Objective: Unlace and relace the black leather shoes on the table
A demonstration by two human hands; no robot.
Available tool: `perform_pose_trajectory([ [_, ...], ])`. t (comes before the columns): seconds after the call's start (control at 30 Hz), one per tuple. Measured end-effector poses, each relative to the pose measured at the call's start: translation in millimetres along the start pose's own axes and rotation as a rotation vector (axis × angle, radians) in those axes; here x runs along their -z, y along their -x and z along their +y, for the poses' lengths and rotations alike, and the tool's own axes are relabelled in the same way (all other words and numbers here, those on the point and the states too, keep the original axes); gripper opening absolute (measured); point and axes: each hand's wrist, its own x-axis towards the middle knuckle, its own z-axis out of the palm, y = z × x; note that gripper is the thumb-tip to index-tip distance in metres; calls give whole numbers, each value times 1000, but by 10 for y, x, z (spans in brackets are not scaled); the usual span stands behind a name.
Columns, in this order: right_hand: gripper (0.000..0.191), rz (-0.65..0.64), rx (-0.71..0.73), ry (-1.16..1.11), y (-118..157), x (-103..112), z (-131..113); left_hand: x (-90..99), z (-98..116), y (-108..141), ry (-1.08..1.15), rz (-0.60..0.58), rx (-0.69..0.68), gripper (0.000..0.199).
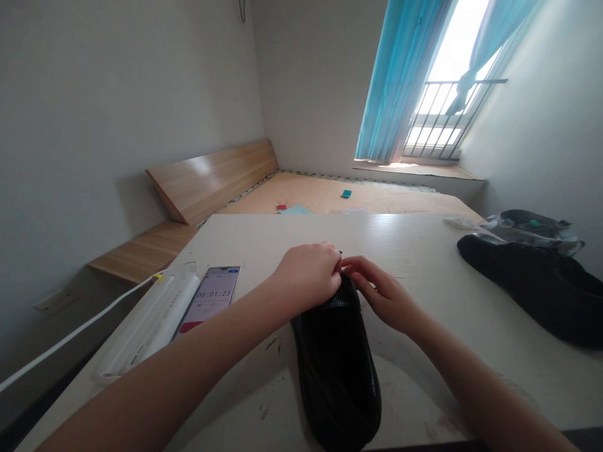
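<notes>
Left hand (pixel 311 271) curled, grip unclear; right hand (pixel 382 294) half-open — both at black shoe (pixel 333 370) — phone (pixel 213 296) reads 00:01:23.

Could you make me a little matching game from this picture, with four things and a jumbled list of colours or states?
1. Smartphone
2. Curtains
3. Middle shoe
4. Headboard

A. Light brown wood
B. Left hand and right hand at its far end
C. Blue
D. Screen showing 00:01:23

Pairs: 1-D, 2-C, 3-B, 4-A
</notes>
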Motion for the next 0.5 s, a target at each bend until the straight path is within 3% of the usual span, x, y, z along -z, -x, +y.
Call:
perform_pose_trajectory([
  [0.13,27,-12,38,-29,-52,-1,-16,75,2,32,-10,-26,4,23],
  [0.3,27,-77,-144,-127,-21,36,35,42,-4,17,-11,-80,12,25],
  [0.5,25,-416,-141,148,143,232,119,27,-28,4,12,-106,-24,23],
])
